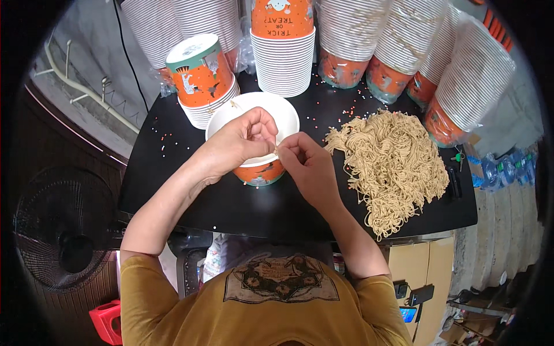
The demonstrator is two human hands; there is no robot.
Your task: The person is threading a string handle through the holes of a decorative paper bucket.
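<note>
An orange printed paper bucket (259, 175) stands upright at the middle of the black table, its white mouth tilted toward me. My left hand (245, 138) reaches over its opening, with thumb and fingers pinched at the near right rim. Just right of it my right hand (306, 167) pinches at the same spot from outside. A short bit of tan cord (275, 151) shows between the fingertips; most of it is hidden. Another piece of tan cord (235, 104) sits at the bucket's far rim. A big heap of tan cords (395, 167) lies to the right.
Stacks of nested paper buckets (283, 63) line the table's back, several in clear plastic wrap (479, 75). Small coloured beads are scattered on the table (173, 190). Keys (459, 155) lie at the right edge. A black fan (63, 230) stands left of the table.
</note>
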